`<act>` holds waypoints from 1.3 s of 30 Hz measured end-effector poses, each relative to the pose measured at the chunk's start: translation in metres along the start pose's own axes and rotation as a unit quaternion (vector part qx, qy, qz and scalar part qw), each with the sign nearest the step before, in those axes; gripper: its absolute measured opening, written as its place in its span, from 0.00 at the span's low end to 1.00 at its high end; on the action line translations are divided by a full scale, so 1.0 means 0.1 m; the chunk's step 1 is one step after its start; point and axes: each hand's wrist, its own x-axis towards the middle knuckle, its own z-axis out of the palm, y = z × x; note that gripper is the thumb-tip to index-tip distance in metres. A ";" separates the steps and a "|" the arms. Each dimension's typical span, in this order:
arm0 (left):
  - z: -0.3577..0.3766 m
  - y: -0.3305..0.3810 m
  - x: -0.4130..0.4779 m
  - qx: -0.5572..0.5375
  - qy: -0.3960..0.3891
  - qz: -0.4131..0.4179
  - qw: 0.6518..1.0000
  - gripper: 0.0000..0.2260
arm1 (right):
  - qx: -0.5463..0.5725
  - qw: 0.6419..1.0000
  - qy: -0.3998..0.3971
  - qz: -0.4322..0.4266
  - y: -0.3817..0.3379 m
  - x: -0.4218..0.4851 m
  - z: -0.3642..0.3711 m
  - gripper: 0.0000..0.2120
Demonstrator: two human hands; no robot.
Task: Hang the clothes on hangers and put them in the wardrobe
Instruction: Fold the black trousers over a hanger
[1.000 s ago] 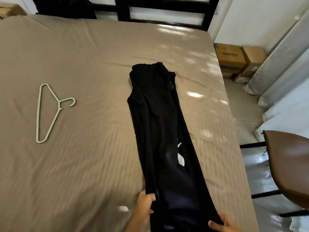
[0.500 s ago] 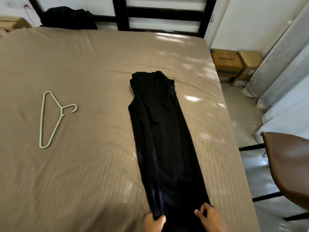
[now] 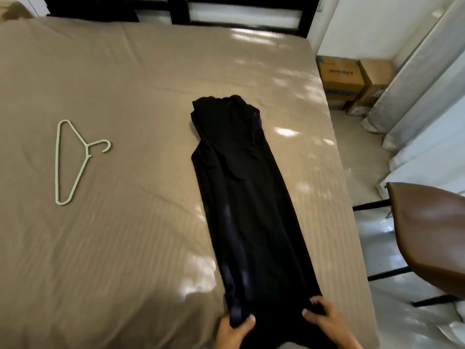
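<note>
A long black garment [image 3: 241,192] lies stretched lengthwise on the tan bed [image 3: 113,235], its neck end pointing away from me. My left hand [image 3: 235,328] pinches the near left corner of its hem, thumb on top of the fabric. My right hand [image 3: 324,317] grips the near right corner with curled fingers. A pale green plastic hanger [image 3: 73,159] lies flat on the bed well to the left of the garment, hook pointing right, untouched.
A brown chair [image 3: 432,235] on black legs stands close to the bed's right side. Cardboard boxes [image 3: 352,79] and grey curtains [image 3: 422,79] line the far right. Dark clothing [image 3: 93,8] is heaped by the black headboard [image 3: 241,13].
Both hands shifted along the hem and took its corners, pulling the garment flatter and straighter; a white patch seen on it earlier is gone. The hanger has stayed in place.
</note>
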 end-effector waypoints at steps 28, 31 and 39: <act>0.06 0.02 -0.97 0.363 0.042 -0.028 0.930 0.24 | -0.282 0.947 -0.083 0.129 0.35 -0.79 -0.27 0.28; 0.12 0.09 -1.14 0.159 -0.003 -0.078 0.984 0.22 | -0.206 0.957 -0.134 0.153 0.27 -0.92 -0.42 0.25; 0.27 0.73 -1.36 0.001 -0.001 0.007 1.000 0.13 | 0.095 0.995 -0.021 0.031 -0.35 -0.88 -0.74 0.10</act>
